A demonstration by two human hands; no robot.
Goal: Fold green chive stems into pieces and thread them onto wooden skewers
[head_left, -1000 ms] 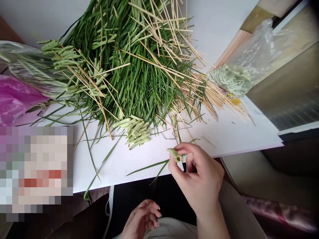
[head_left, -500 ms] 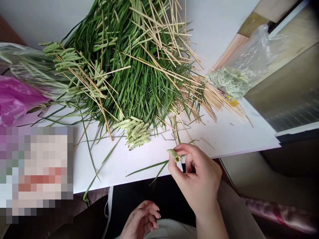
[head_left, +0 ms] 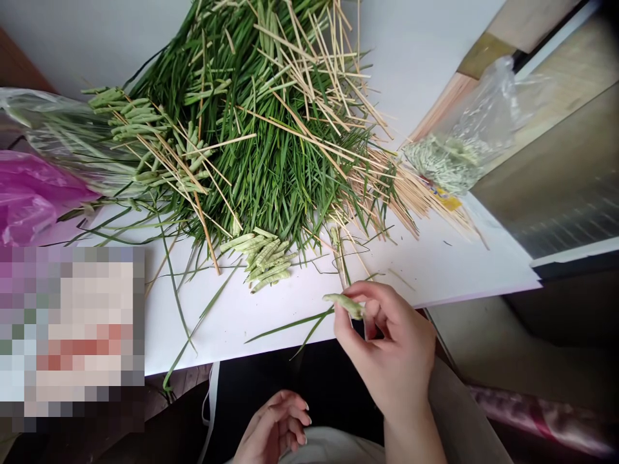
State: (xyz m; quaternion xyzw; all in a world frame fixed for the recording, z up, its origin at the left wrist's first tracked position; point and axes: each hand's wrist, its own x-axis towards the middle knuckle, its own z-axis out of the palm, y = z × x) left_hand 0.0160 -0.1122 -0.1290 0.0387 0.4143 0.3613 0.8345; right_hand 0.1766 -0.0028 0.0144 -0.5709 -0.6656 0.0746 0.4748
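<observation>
Right hand [head_left: 391, 351] pinches green pod [head_left: 344, 305] securely between thumb [head_left: 342, 332] and fingers [head_left: 374, 291], clear of leaf pile [head_left: 271, 148]; left hand [head_left: 273, 425] loosely curled, empty.

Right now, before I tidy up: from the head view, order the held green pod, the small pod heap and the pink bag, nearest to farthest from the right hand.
1. Green pod: pinched in the fingers of the right hand.
2. Small heap of green pods: on the white board, left of the hand.
3. Pink plastic bag: at the far left.

White tabletop [head_left: 459, 270], beige cabinet panel [head_left: 541, 174] right, brown wood corner [head_left: 14, 64] upper left.
</observation>
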